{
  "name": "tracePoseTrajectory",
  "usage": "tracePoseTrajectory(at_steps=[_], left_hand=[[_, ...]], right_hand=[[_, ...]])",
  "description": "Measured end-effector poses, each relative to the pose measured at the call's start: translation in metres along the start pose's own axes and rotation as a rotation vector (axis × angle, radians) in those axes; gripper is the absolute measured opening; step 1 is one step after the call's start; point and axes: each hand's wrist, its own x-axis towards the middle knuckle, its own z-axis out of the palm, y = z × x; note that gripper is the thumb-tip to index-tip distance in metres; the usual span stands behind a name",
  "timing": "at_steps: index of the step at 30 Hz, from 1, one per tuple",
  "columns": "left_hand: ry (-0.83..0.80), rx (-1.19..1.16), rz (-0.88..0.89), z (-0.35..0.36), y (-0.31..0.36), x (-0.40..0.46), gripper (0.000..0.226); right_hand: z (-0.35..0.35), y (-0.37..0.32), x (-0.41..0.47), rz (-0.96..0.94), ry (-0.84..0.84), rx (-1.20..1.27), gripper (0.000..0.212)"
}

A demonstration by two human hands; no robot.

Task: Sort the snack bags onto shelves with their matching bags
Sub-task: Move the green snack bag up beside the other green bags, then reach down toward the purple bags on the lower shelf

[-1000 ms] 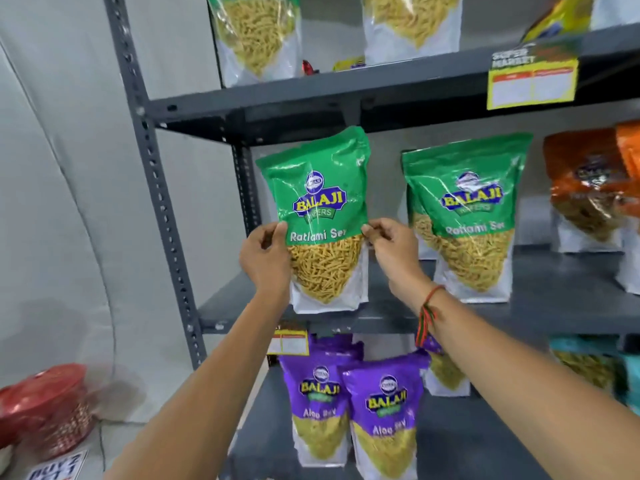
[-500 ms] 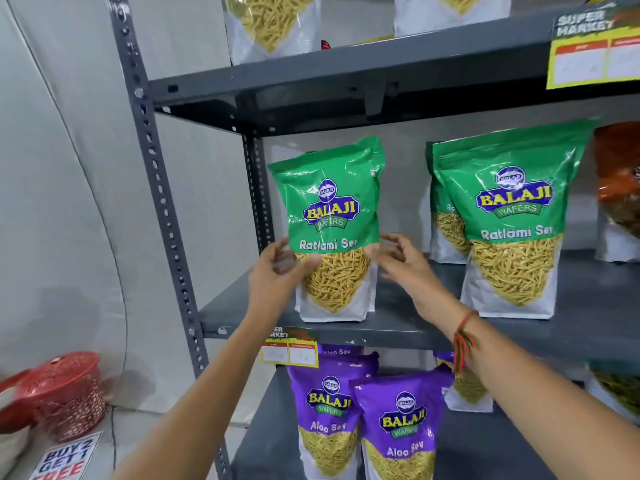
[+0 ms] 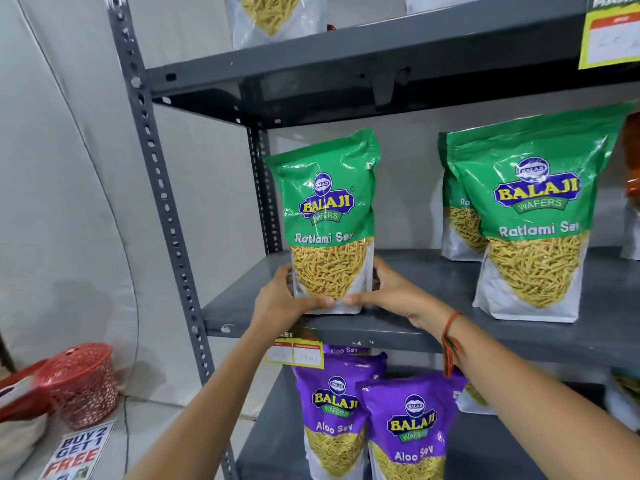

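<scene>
A green Ratlami Sev bag [image 3: 327, 209] stands upright at the left end of the grey middle shelf [image 3: 433, 327]. My left hand [image 3: 284, 299] grips its lower left corner and my right hand [image 3: 388, 292] grips its lower right corner, thumbs across the front of the base. Two matching green Ratlami Sev bags [image 3: 533, 216] stand further right on the same shelf, one behind the other. Purple Aloo Sev bags [image 3: 405, 427] stand on the shelf below.
The upper shelf [image 3: 346, 67] holds clear-bottomed sev bags [image 3: 273, 19] and a yellow price tag [image 3: 613, 36]. An orange bag [image 3: 632, 174] shows at the right edge. A red basket [image 3: 81, 386] and a "Buy 2 Get 1 Free" sign [image 3: 78, 452] lie on the floor left of the rack upright [image 3: 162, 216].
The green bag has come down from mid-air to stand on the middle shelf. Both hands slid from its middle sides to its bottom corners. The camera has moved closer.
</scene>
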Motion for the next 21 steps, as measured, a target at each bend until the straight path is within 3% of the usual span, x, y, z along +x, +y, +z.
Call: tracePoseTrajectory(at_steps=[4,8,11,13,17,21], left_hand=[[-0.012,-0.021,-0.021,-0.001,-0.005,0.011,0.096],[-0.017,-0.016,-0.016,0.0,-0.004,0.007,0.092],[0.083,-0.007,0.005,0.002,-0.001,-0.007,0.098],[0.204,-0.03,0.027,0.004,0.001,-0.025,0.094],[0.335,-0.111,0.074,0.014,0.006,-0.075,0.061],[0.304,-0.187,0.055,0.045,-0.005,-0.128,0.045]], right_hand=[[0.004,0.003,0.015,0.008,-0.016,0.014,0.119],[0.007,0.003,0.013,0.018,-0.006,0.044,0.121],[0.009,-0.003,-0.001,0.037,0.071,0.058,0.128],[0.008,-0.012,-0.016,0.014,0.167,0.076,0.118],[0.003,-0.037,-0.065,-0.098,0.296,0.173,0.083],[0.0,-0.037,-0.127,-0.102,0.185,0.204,0.048]])
